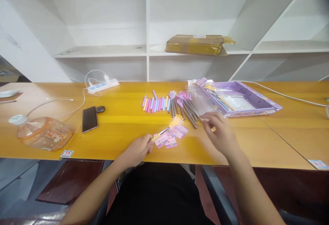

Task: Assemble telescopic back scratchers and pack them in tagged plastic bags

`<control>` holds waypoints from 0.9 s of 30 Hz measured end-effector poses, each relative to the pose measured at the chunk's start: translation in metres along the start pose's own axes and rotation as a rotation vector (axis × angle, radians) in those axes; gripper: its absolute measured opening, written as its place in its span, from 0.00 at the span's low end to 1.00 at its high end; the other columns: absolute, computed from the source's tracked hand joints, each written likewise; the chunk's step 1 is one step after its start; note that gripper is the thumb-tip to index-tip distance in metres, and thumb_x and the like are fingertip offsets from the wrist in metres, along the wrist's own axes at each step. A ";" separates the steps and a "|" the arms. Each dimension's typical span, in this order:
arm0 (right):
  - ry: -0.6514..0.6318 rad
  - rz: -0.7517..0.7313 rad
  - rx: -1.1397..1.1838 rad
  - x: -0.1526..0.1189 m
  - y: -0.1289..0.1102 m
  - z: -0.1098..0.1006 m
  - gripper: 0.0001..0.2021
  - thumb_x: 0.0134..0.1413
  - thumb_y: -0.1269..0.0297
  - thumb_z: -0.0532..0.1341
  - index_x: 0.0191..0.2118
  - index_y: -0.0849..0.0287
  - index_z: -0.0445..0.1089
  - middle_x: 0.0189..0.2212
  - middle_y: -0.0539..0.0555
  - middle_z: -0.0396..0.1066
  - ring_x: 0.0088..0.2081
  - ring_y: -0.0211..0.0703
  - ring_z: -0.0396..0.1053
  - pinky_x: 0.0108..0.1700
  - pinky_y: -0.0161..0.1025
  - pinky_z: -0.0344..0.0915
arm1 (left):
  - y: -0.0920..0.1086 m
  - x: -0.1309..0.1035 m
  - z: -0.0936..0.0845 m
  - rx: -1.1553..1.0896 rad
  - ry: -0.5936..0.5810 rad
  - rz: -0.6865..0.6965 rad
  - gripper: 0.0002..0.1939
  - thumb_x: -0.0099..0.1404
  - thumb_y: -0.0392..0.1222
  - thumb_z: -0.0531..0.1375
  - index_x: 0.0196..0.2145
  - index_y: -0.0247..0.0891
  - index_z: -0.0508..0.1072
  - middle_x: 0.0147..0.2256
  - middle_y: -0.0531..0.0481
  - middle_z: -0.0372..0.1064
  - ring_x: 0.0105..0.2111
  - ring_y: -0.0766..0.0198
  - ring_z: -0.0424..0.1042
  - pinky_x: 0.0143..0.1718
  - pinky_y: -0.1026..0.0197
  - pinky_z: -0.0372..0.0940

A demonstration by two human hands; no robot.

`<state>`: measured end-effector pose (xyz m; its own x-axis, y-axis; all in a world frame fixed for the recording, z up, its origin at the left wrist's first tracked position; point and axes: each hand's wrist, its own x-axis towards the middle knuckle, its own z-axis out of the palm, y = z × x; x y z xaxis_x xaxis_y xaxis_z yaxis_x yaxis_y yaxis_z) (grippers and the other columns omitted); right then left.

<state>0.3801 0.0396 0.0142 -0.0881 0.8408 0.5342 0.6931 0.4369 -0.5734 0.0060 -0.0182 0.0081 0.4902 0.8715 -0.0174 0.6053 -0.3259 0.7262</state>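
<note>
Left hand [138,149]: thumb and fingers pinching the grip of a slim stick with a yellow handle, metal shaft and yellow hand-shaped head [163,131]; stick aslant above the table's near edge, head pointing away and to the right, over a loose spread of small pink-and-purple printed cards [171,143]. Right hand [218,132]: blurred, fingers curled, at the near edge of some clear plastic bags [202,99]; whether it pinches any plastic, cannot tell.

Beyond the cards: one row of short pastel tubes [148,105] in pink, purple, blue and yellow, one tube lying just behind; beside it, a heap of silvery metal rods with pink and purple hand-shaped heads [189,108]; to the right, a shallow purple cardboard box [257,112], open, the bags overlapping its left side.

Far left: clear orange-tinted plastic bottle [46,134], lying down; black smartphone [89,119]; white power strip [102,86], cables attached.
</note>
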 end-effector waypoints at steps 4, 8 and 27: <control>0.015 0.136 -0.511 0.030 0.062 -0.025 0.20 0.67 0.64 0.57 0.59 0.57 0.78 0.64 0.64 0.70 0.35 0.44 0.72 0.41 0.45 0.68 | 0.000 0.001 0.002 0.117 0.009 0.013 0.13 0.84 0.48 0.45 0.40 0.44 0.61 0.33 0.50 0.70 0.34 0.57 0.68 0.38 0.55 0.59; -0.120 0.250 -0.642 0.033 0.098 -0.036 0.13 0.66 0.62 0.61 0.48 0.54 0.83 0.54 0.58 0.79 0.38 0.47 0.73 0.35 0.41 0.60 | 0.003 0.002 0.003 0.185 -0.002 -0.002 0.15 0.84 0.49 0.44 0.40 0.44 0.62 0.33 0.49 0.70 0.33 0.56 0.68 0.37 0.55 0.57; 0.510 0.021 0.205 0.004 -0.038 -0.006 0.06 0.71 0.60 0.64 0.48 0.54 0.69 0.48 0.57 0.82 0.30 0.42 0.82 0.33 0.41 0.80 | -0.007 0.002 0.003 -0.044 0.026 0.180 0.23 0.83 0.40 0.44 0.56 0.44 0.79 0.45 0.45 0.72 0.45 0.57 0.72 0.50 0.57 0.65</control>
<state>0.3580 0.0240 0.0419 0.3171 0.6109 0.7255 0.5333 0.5177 -0.6690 0.0045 -0.0157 0.0005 0.5711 0.8101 0.1328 0.4809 -0.4612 0.7457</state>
